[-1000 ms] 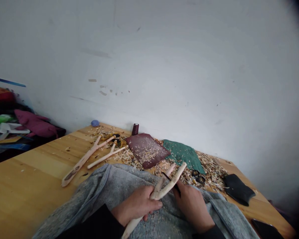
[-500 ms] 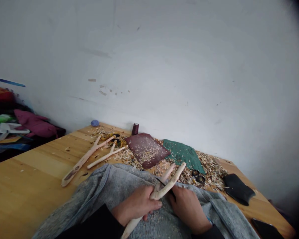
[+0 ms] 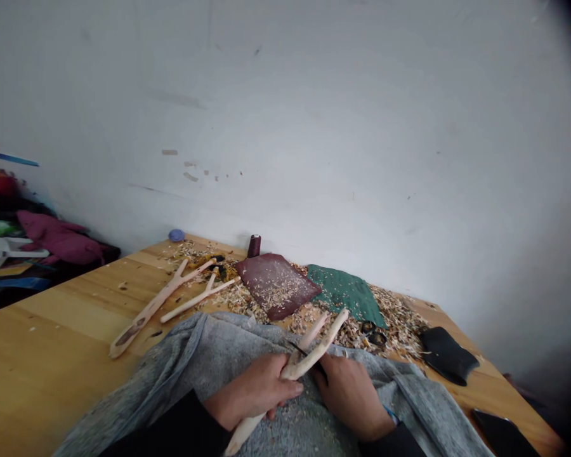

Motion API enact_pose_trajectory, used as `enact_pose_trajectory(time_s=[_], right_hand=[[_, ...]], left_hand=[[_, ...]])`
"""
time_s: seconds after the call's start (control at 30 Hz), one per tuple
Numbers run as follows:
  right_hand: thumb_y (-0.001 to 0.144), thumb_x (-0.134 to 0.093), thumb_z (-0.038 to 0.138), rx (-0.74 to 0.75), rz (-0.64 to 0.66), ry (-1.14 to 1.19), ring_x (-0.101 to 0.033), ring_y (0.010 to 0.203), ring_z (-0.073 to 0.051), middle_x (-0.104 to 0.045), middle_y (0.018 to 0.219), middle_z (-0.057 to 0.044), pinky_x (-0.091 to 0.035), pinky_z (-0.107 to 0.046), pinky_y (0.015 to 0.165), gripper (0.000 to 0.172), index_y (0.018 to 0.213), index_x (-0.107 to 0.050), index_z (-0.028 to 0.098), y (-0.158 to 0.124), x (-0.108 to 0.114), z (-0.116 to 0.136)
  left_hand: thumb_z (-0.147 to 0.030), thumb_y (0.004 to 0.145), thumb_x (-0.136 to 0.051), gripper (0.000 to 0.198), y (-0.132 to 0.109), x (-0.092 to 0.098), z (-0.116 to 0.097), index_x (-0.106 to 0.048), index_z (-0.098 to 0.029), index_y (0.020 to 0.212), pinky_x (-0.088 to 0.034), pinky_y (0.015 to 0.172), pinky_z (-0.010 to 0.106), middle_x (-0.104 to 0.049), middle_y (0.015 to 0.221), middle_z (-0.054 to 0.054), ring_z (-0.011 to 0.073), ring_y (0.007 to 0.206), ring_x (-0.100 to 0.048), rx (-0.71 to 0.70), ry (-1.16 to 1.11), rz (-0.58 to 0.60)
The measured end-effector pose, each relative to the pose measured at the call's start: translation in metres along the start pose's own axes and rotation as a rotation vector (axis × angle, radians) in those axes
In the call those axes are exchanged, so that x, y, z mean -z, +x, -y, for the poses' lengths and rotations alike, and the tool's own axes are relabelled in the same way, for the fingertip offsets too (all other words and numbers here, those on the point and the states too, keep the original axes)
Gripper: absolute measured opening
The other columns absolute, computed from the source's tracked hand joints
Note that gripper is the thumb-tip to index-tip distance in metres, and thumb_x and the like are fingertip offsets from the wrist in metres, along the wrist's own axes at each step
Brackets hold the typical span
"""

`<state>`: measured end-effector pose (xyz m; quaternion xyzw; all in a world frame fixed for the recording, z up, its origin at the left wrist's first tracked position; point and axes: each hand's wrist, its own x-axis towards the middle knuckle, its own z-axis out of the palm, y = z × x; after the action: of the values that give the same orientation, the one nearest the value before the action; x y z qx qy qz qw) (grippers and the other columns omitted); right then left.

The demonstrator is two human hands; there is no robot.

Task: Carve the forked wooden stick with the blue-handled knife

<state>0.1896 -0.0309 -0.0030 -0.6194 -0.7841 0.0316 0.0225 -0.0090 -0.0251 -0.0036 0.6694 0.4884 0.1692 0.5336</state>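
A pale, peeled forked stick (image 3: 320,354) slants up and away over a grey cloth (image 3: 228,343), its two prongs pointing toward the wall. My left hand (image 3: 257,388) is closed around it just below the fork. In my right hand (image 3: 349,392), closed beside the fork, is a knife (image 3: 297,348) whose thin dark blade passes between the prongs. Most of the knife's handle is hidden by my fingers. Whether the edge touches the wood at the crotch I cannot tell.
Two more forked sticks (image 3: 147,311) lie left on the wooden table (image 3: 42,355). Wood shavings (image 3: 402,324) surround a maroon sheet (image 3: 278,285) and a green sheet (image 3: 345,293). A thread spool (image 3: 254,246) stands near the wall. At right are a black flat piece (image 3: 450,355) and a phone (image 3: 502,433).
The whole view has shifted slightly, so things appear a little further left. Both hands keep their hold, and the blade stays between the prongs.
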Motion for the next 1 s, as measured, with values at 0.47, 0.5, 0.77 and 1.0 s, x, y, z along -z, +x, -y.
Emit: enact_pose_trajectory(time_s=[0.47,0.5,0.77,1.0], right_hand=[[0.099,-0.050,0.027,-0.011,0.017,-0.019,-0.073,0.093,-0.024,-0.077,0.100,-0.007,-0.045,-0.029,0.074,0.023,0.105,-0.072,0.022,0.0004,-0.0009,0.0008],[0.099,-0.050,0.027,-0.013,0.021,-0.019,-0.073,0.093,-0.025,-0.077,0.100,-0.007,-0.045,-0.029,0.074,0.023,0.106,-0.072,0.022,0.0003,-0.0011,0.0007],[0.101,-0.047,0.028,-0.015,0.023,-0.029,-0.073,0.092,-0.026,-0.077,0.099,-0.008,-0.045,-0.031,0.073,0.025,0.104,-0.072,0.021,0.0001,-0.0007,0.0013],[0.100,-0.050,0.027,-0.009,0.021,-0.036,-0.073,0.091,-0.027,-0.077,0.100,-0.008,-0.045,-0.031,0.071,0.022,0.103,-0.071,0.021,-0.0002,-0.0006,0.0005]], left_hand=[[-0.038,0.076,-0.058,0.021,0.0015,-0.0009,0.0007,-0.048,-0.022,0.083,-0.037,0.040,0.024,-0.056,0.069,-0.003,0.0092,0.043,-0.048,0.015,0.012,-0.016],[-0.038,0.076,-0.058,0.020,0.0011,-0.0008,0.0002,-0.049,-0.022,0.083,-0.037,0.040,0.024,-0.056,0.068,-0.003,0.0094,0.043,-0.048,0.020,0.017,-0.016],[-0.040,0.078,-0.056,0.021,0.0007,-0.0001,-0.0011,-0.049,-0.021,0.083,-0.038,0.040,0.022,-0.056,0.068,-0.004,0.0091,0.043,-0.049,0.007,0.047,0.003],[-0.040,0.079,-0.054,0.021,0.0023,-0.0003,0.0003,-0.049,-0.021,0.085,-0.037,0.039,0.021,-0.054,0.067,-0.005,0.0084,0.043,-0.050,0.015,0.076,0.012]])
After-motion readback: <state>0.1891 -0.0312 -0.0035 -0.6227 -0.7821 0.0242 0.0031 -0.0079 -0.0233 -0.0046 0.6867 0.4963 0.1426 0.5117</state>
